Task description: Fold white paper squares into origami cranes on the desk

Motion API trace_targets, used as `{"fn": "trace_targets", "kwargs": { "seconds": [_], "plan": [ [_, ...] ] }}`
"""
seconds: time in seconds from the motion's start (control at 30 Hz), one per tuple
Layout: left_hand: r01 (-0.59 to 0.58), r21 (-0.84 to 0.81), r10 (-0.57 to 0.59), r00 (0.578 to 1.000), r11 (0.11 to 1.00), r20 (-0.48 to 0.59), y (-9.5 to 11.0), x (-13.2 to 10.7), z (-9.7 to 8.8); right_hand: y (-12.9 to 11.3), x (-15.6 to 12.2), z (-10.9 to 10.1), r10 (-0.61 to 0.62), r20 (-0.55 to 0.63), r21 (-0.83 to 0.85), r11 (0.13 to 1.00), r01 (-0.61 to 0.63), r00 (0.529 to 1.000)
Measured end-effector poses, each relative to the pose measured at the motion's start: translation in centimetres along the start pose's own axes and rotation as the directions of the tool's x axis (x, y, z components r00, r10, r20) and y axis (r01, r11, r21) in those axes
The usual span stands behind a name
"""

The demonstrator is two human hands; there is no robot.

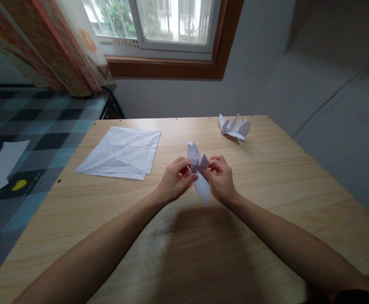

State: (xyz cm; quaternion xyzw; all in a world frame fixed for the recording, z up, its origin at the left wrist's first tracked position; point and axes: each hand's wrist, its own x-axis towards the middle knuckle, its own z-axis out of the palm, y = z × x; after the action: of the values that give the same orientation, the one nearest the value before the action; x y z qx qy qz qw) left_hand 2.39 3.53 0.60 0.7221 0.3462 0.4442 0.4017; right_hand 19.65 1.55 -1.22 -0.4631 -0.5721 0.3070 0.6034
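Between my two hands is a white origami paper crane [202, 185], held above the table with its wings spread, one pointing away and one toward me. My left hand [177, 177] pinches its left side between thumb and fingers. On the other side, my right hand [220, 175] is closed on the crane near its upright folded tip. My fingers cover parts of the crane's middle.
Creased square sheets of white paper [124, 150] lie at the table's left. Folded paper cranes [235, 128] stand at the back right of the wooden table [276, 177]. A checkered bed [35, 139] with white paper is at the left, under a curtain [67, 46].
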Motion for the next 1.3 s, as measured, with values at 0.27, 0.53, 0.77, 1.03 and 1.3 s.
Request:
{"fn": "trace_targets", "kwargs": {
  "seconds": [0.27, 0.53, 0.77, 1.03, 1.3],
  "plan": [
    [-0.057, 0.196, 0.057, 0.998, 0.979, 0.002, 0.8, -0.2, 0.0, -0.5, -0.9, 0.3, -0.034, -0.034, 0.066, 0.997, 0.036, 0.999],
    [0.248, -0.481, -0.321, 0.944, 0.841, -0.074, -0.3, 0.5, 0.1, -0.8, -0.7, 0.7, 0.182, 0.178, 0.281, 0.932, -0.227, 0.967],
    [0.277, -0.667, -0.409, 0.911, 0.691, -0.046, 0.1, 0.7, -0.3, -0.6, -0.2, 0.6, 0.241, 0.235, 0.296, 0.905, -0.305, 0.942],
    [0.260, -0.652, -0.441, 0.889, 0.713, -0.128, 0.0, 0.9, -0.1, -0.8, -0.6, 0.6, 0.231, 0.387, 0.195, 0.926, -0.324, 0.893],
    [0.160, -0.682, -0.485, 0.815, 0.714, -0.317, -0.9, 1.2, -0.1, -0.2, -0.4, 0.4, 0.272, 0.440, 0.165, 0.912, -0.375, 0.856]
  ]
}}
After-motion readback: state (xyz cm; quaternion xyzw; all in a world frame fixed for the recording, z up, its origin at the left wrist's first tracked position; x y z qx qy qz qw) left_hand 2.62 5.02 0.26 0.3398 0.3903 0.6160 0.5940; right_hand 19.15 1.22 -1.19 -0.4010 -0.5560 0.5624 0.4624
